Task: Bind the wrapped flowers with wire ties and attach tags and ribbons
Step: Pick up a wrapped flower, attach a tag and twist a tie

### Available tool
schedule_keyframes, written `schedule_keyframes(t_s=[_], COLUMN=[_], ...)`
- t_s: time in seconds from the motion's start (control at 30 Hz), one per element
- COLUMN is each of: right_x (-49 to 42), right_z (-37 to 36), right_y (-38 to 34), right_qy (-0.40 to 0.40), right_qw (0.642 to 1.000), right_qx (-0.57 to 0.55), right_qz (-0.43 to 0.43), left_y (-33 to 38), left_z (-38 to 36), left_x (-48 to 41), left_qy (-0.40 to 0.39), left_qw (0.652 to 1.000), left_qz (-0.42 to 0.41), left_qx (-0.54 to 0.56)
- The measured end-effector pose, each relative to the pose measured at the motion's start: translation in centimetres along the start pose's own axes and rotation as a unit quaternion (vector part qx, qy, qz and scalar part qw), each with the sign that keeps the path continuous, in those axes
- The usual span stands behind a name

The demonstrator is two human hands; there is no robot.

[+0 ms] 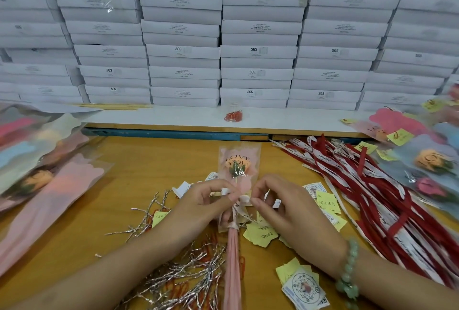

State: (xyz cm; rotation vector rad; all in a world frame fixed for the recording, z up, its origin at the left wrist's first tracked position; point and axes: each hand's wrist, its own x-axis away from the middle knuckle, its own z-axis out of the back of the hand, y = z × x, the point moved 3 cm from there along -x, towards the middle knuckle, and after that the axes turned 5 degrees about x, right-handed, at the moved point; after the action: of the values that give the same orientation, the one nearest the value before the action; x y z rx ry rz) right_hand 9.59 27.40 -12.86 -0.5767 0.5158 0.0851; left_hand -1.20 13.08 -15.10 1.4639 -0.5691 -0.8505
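A wrapped flower [239, 164] in a clear and pink sleeve printed "LOVE YOU" lies upright in the middle of the wooden table [139, 160], its pink stem wrap [232, 257] running toward me. A white ribbon [242, 199] is looped at the sleeve's neck. My left hand [198, 204] pinches one ribbon loop and also holds the neck. My right hand [278, 205] pinches the other ribbon end. Silver wire ties [178, 277] lie in a heap below my left forearm. Yellow note tags [260, 234] and round-printed tags [304, 290] lie under and beside my right hand.
Red and white ribbons [372, 185] are piled at the right. Finished wrapped flowers [432, 160] lie at the far right, more wrapped flowers [42, 160] at the left. A small bag of red clips [233, 113] stands on the white shelf before stacked white boxes [255, 51].
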Motion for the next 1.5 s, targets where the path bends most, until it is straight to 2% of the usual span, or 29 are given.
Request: schedule_keyframes(t_s=[0.2, 0.37, 0.5, 0.67, 1.0, 1.2, 1.37, 1.5], right_x=[0.2, 0.2, -0.1, 0.0, 0.0, -0.2, -0.5, -0.6], right_z=[-0.3, -0.4, -0.2, -0.8, -1.3, -1.1, -0.6, -0.3], right_y=[-0.8, -0.1, -0.2, -0.3, -0.4, 0.1, 0.7, 0.9], right_qy=[-0.032, -0.018, 0.015, -0.021, -0.075, -0.063, -0.071, -0.103], right_qw=[0.999, 0.999, 0.999, 0.995, 0.994, 0.990, 0.966, 0.928], right_qx=[-0.024, -0.042, -0.052, -0.093, -0.078, -0.113, -0.205, -0.295], right_qz=[0.030, -0.016, 0.001, 0.002, -0.036, -0.063, -0.137, -0.202], left_y=[0.2, 1.0, 1.5, 2.1, 2.6, 2.8, 2.9, 2.9], left_z=[0.3, -0.1, -0.6, -1.0, -1.4, -1.0, -0.8, -0.6], left_x=[0.0, 0.1, 0.4, 0.8, 1.1, 1.0, 0.9, 0.9], left_qy=[0.027, 0.016, 0.004, -0.013, -0.018, -0.014, -0.011, -0.002], left_qw=[0.999, 0.998, 0.995, 0.991, 0.967, 0.960, 0.950, 0.945], left_qz=[-0.017, -0.063, -0.089, -0.103, -0.185, -0.195, -0.202, -0.206], left_qx=[0.043, -0.018, -0.054, -0.084, -0.177, -0.200, -0.236, -0.256])
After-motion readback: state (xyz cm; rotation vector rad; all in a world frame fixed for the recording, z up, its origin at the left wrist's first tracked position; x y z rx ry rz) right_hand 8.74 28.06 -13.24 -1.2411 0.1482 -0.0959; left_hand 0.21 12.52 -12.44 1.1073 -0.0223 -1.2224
